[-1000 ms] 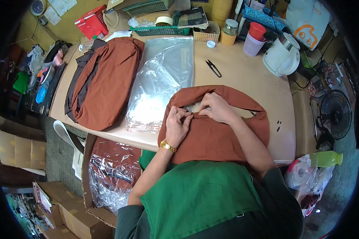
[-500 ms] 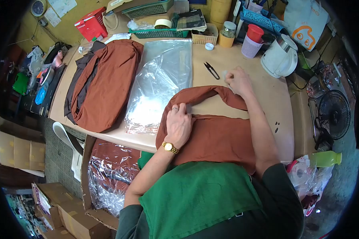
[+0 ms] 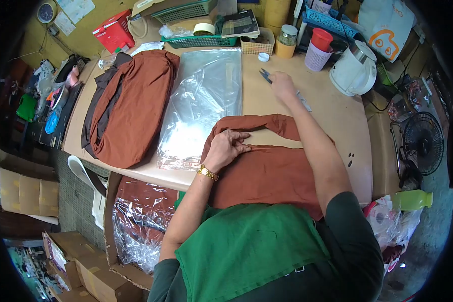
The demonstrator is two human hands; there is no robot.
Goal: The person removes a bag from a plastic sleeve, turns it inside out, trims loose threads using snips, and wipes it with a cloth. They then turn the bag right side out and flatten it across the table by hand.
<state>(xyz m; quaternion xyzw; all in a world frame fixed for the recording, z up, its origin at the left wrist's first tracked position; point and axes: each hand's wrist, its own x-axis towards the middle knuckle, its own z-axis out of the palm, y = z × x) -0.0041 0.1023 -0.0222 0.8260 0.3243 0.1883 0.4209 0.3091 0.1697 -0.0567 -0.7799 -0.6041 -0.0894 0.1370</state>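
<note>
My right hand is closed around black thread snips, their blades pointing to the upper left above the table. In front of me lies a reddish-brown garment, with one long strip of it curving along its far side. My left hand rests on the garment's left part, fingers stretched and a little apart at the fabric edge. A small whitish piece lies on the table beside my right wrist; I cannot make out what it is.
Clear plastic bags lie left of the garment, beside folded brown and dark garments. At the back stand a green basket, a jar, a lilac cup and a white kettle. Below left, a carton holds plastic-wrapped brown fabric.
My right hand has moved up and left and taken hold of the snips from the table. The whitish piece now lies on the table. My left hand's fingers have stretched out rightward.
</note>
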